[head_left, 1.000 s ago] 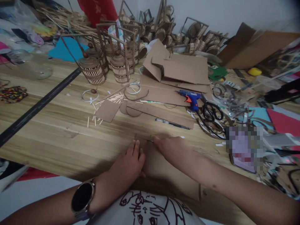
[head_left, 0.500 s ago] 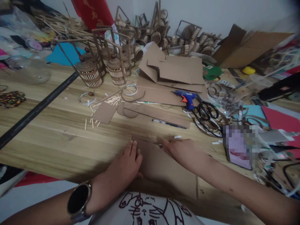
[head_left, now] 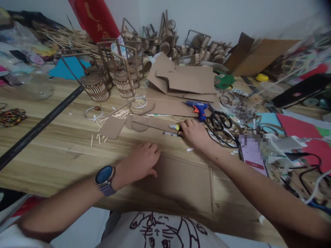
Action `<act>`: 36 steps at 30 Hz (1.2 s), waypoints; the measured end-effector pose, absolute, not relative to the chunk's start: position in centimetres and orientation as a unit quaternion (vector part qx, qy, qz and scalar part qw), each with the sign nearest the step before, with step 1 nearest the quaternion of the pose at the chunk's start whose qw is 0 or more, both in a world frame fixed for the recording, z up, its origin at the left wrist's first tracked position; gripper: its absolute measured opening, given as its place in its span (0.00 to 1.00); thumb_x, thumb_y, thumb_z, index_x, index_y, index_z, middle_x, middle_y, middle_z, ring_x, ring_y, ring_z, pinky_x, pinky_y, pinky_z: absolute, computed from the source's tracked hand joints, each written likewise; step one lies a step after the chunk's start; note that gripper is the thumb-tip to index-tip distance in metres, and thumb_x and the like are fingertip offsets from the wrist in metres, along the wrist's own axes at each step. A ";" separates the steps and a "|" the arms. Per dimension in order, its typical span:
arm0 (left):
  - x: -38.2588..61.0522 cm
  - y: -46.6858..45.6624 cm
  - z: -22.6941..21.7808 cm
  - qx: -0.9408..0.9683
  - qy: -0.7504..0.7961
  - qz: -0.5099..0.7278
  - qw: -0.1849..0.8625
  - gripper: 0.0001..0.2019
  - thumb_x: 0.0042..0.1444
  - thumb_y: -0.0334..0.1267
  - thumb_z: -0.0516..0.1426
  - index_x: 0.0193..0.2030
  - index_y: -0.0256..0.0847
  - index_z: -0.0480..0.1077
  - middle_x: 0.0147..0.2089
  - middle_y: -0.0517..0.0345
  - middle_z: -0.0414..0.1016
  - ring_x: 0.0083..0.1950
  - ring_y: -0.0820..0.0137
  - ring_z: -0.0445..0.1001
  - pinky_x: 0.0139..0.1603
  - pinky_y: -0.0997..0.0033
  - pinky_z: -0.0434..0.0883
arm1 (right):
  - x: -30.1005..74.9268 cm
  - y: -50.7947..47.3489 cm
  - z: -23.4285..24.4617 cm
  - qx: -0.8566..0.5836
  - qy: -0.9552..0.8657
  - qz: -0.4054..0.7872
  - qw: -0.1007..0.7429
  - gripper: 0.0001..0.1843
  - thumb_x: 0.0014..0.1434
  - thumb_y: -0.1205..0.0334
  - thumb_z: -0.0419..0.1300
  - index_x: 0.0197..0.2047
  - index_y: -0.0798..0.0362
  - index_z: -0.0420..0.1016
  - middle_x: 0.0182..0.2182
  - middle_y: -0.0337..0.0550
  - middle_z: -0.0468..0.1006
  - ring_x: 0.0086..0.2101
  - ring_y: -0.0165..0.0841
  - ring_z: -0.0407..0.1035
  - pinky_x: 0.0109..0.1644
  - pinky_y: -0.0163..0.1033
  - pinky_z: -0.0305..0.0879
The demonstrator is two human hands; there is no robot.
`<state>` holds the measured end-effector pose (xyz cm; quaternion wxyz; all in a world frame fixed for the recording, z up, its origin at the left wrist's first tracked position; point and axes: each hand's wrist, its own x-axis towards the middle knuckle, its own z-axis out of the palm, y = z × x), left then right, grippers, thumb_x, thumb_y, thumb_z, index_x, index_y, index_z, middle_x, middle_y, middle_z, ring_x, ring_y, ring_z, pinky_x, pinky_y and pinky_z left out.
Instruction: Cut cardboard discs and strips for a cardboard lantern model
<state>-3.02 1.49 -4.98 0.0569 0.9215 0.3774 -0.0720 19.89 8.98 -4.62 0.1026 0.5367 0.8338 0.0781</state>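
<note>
A rectangular cardboard sheet (head_left: pixel 186 182) lies flat on the table close to my body, with creases or cuts along its far and right edges. Over its far left corner is my left hand (head_left: pixel 144 160), fingers loosely bent and thumb apart, holding nothing. Farther off, my right hand (head_left: pixel 192 132) closes from above round a utility knife (head_left: pixel 178 127), whose yellow front and pale blade stick out to the left. The knife is beside a pen (head_left: pixel 172 134) and over the edge of a cardboard strip (head_left: pixel 151 124). Most of the knife's handle is hidden under my fingers.
A blue glue gun (head_left: pixel 198 107) with a black cord lies beyond my right hand. Small lidded stick baskets (head_left: pixel 95 88) stand back left, near loose sticks (head_left: pixel 121 113). Folded cardboard (head_left: pixel 191 79) is at the back, a phone (head_left: pixel 252 155) at right.
My right hand has moved from the cardboard sheet's far edge forward to the pen, and the utility knife now shows in it. My left hand has loosened, its thumb apart.
</note>
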 end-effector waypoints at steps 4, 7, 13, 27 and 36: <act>-3.2 1.6 -5.0 0.923 0.374 -0.069 0.052 0.28 0.47 0.52 0.72 0.46 0.33 0.74 0.47 0.44 0.75 0.49 0.52 0.73 0.46 0.59 0.70 | 21.1 4.3 -4.7 0.493 0.865 0.046 0.083 0.16 0.73 0.57 0.54 0.54 0.55 0.77 0.49 0.55 0.78 0.50 0.46 0.70 0.53 0.46 0.63; -3.7 2.1 -4.8 0.924 0.368 -0.039 0.094 0.23 0.52 0.49 0.70 0.45 0.34 0.73 0.46 0.47 0.75 0.49 0.54 0.73 0.46 0.60 0.69 | 23.0 0.7 -5.2 0.467 0.882 -0.054 0.031 0.13 0.69 0.55 0.59 0.49 0.53 0.79 0.43 0.53 0.81 0.46 0.46 0.73 0.48 0.47 0.67; -3.9 2.6 -1.6 0.915 0.370 0.062 0.149 0.04 0.66 0.31 0.59 0.38 0.39 0.73 0.40 0.56 0.73 0.43 0.63 0.73 0.43 0.65 0.67 | 26.1 -1.6 -2.5 0.497 0.834 -0.208 -0.117 0.12 0.71 0.61 0.54 0.35 0.52 0.74 0.30 0.43 0.79 0.31 0.36 0.75 0.34 0.37 0.68; -6.3 -5.5 -7.5 0.921 0.353 0.144 0.077 0.14 0.69 0.24 0.49 0.34 0.39 0.70 0.34 0.55 0.71 0.37 0.64 0.68 0.38 0.65 0.66 | 24.7 -8.4 -7.1 0.389 0.891 -0.036 -0.233 0.15 0.74 0.67 0.50 0.47 0.59 0.79 0.32 0.47 0.79 0.32 0.37 0.71 0.35 0.40 0.70; -6.9 -5.2 -10.7 0.918 0.354 0.085 0.156 0.09 0.67 0.28 0.56 0.35 0.38 0.73 0.35 0.56 0.74 0.38 0.66 0.71 0.38 0.69 0.67 | 26.0 -8.0 -9.9 0.392 0.866 -0.142 -0.275 0.12 0.73 0.61 0.53 0.46 0.51 0.78 0.34 0.45 0.79 0.36 0.38 0.72 0.39 0.42 0.70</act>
